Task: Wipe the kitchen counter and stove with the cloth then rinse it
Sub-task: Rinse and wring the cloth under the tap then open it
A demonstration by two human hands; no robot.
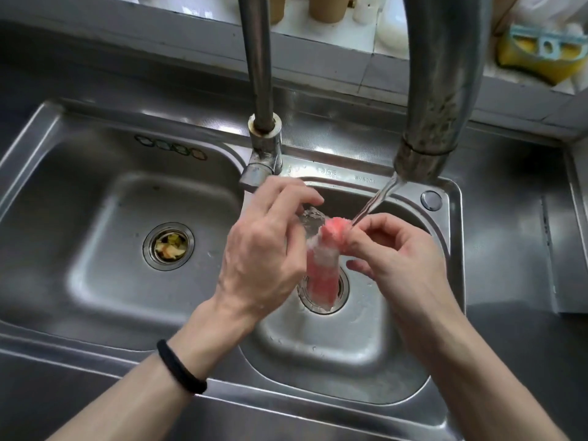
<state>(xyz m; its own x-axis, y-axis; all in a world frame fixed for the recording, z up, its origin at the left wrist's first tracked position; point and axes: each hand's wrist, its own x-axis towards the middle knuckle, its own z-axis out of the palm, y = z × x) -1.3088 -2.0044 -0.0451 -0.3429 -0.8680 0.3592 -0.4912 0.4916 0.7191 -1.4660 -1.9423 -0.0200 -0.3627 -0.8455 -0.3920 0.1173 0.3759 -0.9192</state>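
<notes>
Both hands over the right basin of the stainless steel double sink [105,338]. Pink and white wet cloth [321,265] hangs bunched between them, directly above the right basin's round metal drain [342,289], lower end dangling just over it.

Right hand [401,249]: fingers [356,240] pinched closed on the cloth's top edge, on the pink folded part. Left hand [264,249]: fingers [302,194] curled at the cloth's upper left side, where water spreads over it; whether they actually clamp the cloth I cannot tell, the back of the hand hides the contact. Black hair-tie band [179,367] on the left wrist.

Curved grey metal faucet spout [436,90] is running. Thin water stream [377,202] falls at a slant from its nozzle and lands on top of the cloth, right beside the right fingertips. Faucet's upright pipe and base [264,135] sit on the divider behind the two basins.

Left basin: dry-looking, round drain strainer [168,246] holding yellowish food scraps. Well apart from the hands.

Grey steel tabletop [515,256] surrounds the sink. On the ledge behind, upper right: yellow sponge with light blue holder [541,55]. Other items there are blurred.
</notes>
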